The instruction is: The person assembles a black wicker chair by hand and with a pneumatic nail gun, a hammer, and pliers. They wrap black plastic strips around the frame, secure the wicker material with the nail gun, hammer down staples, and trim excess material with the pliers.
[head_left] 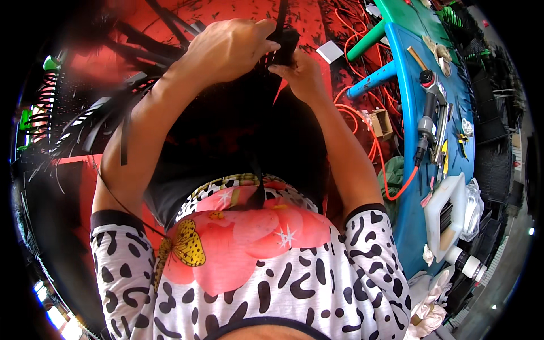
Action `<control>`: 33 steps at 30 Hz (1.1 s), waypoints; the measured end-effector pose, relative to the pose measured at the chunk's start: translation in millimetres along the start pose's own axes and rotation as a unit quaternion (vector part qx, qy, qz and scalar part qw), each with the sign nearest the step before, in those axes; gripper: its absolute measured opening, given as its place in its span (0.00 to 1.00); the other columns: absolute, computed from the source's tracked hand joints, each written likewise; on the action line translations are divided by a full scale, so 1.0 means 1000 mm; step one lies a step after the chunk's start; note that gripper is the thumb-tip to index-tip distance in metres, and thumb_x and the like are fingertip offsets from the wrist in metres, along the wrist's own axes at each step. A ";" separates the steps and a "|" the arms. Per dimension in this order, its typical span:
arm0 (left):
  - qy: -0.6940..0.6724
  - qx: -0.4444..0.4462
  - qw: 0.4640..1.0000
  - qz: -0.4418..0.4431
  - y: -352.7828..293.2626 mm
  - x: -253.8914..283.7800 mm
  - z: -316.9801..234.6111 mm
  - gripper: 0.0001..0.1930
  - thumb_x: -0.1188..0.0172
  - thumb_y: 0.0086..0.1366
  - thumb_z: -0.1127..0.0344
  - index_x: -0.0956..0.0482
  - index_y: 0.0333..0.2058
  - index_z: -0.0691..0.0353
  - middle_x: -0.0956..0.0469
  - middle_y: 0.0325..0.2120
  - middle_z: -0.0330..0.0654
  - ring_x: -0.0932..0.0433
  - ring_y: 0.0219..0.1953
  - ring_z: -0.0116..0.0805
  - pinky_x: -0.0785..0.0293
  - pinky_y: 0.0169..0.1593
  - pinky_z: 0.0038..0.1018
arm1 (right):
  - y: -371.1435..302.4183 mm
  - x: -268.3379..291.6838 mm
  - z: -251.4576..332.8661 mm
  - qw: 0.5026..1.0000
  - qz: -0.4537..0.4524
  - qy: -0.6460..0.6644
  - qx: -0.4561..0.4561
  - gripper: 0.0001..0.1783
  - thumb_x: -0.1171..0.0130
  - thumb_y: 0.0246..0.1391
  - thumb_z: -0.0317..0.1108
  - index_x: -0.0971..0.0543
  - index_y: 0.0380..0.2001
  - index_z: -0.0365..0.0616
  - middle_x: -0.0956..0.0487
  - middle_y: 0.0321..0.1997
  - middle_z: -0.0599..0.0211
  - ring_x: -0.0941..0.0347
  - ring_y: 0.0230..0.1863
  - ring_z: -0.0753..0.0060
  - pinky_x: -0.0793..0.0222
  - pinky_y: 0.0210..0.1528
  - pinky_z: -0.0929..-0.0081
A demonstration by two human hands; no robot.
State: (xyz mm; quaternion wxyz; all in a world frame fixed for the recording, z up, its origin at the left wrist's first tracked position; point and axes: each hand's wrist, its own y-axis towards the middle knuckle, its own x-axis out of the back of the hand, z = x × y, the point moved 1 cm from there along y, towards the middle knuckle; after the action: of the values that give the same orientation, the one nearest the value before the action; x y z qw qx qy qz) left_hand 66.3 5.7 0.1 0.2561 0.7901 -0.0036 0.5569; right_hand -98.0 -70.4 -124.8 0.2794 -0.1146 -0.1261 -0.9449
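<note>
Left hand (235,45), top centre of the frame: thumb and fingers pinched together on the black strip piece (288,44), wrist bent in. Right hand (306,76) sits just right of it, thumb up against the piece's lower side, other fingers hidden behind; looks clamped, can't fully confirm. Two-sided grip probably there to keep the narrow strips from springing apart. Piece itself: matte black, flat narrow bands, one standing up past the top edge; detail lost in shadow. Loose black strips (150,42) fan across upper left, over and beside the left forearm, likely just for lack of room at that length. Red ground (309,22) behind, littered with dark offcuts. Blue surface (405,113) at right carries a power tool (426,124), orange hose (391,195) trailing off it, presumably parked within reach.
</note>
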 end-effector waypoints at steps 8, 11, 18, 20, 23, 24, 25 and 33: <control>0.002 0.005 1.000 -0.014 -0.002 0.001 -0.003 0.13 0.42 0.60 0.62 0.32 0.28 0.65 0.29 0.20 0.52 0.28 0.26 0.55 0.35 0.27 0.41 | 0.007 0.003 0.006 0.989 0.066 0.125 0.028 0.16 0.32 0.47 0.33 0.21 0.40 0.42 0.22 0.32 0.78 0.29 0.35 0.86 0.31 0.38 0.82; 0.004 0.007 1.000 -0.017 -0.003 0.001 -0.003 0.12 0.43 0.60 0.62 0.32 0.29 0.65 0.28 0.20 0.52 0.28 0.26 0.55 0.35 0.27 0.41 | 0.005 0.006 0.019 0.988 0.072 0.133 0.028 0.16 0.33 0.48 0.35 0.21 0.40 0.41 0.22 0.33 0.77 0.30 0.35 0.87 0.31 0.38 0.82; 0.006 0.001 1.000 -0.026 -0.005 0.001 -0.004 0.14 0.42 0.60 0.60 0.32 0.30 0.65 0.29 0.19 0.52 0.28 0.26 0.55 0.34 0.27 0.42 | 0.011 0.010 0.017 0.981 0.116 0.148 0.053 0.16 0.35 0.50 0.36 0.21 0.41 0.41 0.22 0.32 0.77 0.30 0.35 0.87 0.32 0.38 0.81; 0.006 0.000 1.000 -0.028 -0.004 0.001 -0.005 0.14 0.42 0.60 0.60 0.32 0.30 0.65 0.29 0.19 0.52 0.28 0.26 0.55 0.34 0.27 0.42 | 0.009 0.014 0.022 0.989 0.112 0.098 0.025 0.16 0.35 0.50 0.36 0.21 0.41 0.41 0.23 0.32 0.77 0.31 0.35 0.87 0.32 0.38 0.81; 0.004 0.005 1.000 -0.022 -0.004 0.003 -0.006 0.13 0.41 0.59 0.60 0.32 0.31 0.65 0.29 0.20 0.52 0.28 0.27 0.54 0.34 0.27 0.42 | 0.006 0.016 0.027 0.991 0.074 0.110 0.013 0.17 0.34 0.49 0.38 0.22 0.40 0.41 0.22 0.31 0.77 0.30 0.35 0.86 0.32 0.38 0.82; 0.003 0.011 1.000 -0.013 -0.004 0.003 -0.006 0.13 0.41 0.59 0.60 0.32 0.31 0.65 0.28 0.20 0.52 0.27 0.27 0.54 0.34 0.27 0.41 | 0.005 0.018 0.031 0.991 0.075 0.107 0.014 0.17 0.34 0.49 0.38 0.22 0.40 0.41 0.22 0.31 0.77 0.30 0.35 0.86 0.32 0.38 0.82; 0.003 0.012 1.000 -0.016 -0.004 0.003 -0.006 0.13 0.41 0.59 0.60 0.32 0.31 0.65 0.28 0.20 0.52 0.27 0.27 0.54 0.34 0.27 0.41 | 0.003 0.023 0.040 0.992 0.013 0.112 0.057 0.16 0.34 0.49 0.38 0.22 0.39 0.40 0.22 0.33 0.76 0.29 0.35 0.84 0.32 0.39 0.81; -0.005 0.023 1.000 -0.016 -0.004 0.003 -0.005 0.14 0.39 0.56 0.63 0.30 0.33 0.67 0.25 0.23 0.52 0.25 0.30 0.54 0.31 0.30 0.42 | 0.016 0.025 0.107 0.949 -0.056 -0.086 0.297 0.07 0.36 0.47 0.29 0.23 0.30 0.39 0.25 0.27 0.65 0.28 0.28 0.69 0.33 0.32 0.78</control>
State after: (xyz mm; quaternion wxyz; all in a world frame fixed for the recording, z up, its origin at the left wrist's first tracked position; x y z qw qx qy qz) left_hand 64.1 12.3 2.8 0.2466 0.7989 0.0210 0.5482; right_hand -94.2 -63.4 -14.0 0.2355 -0.1001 -0.4309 -0.8653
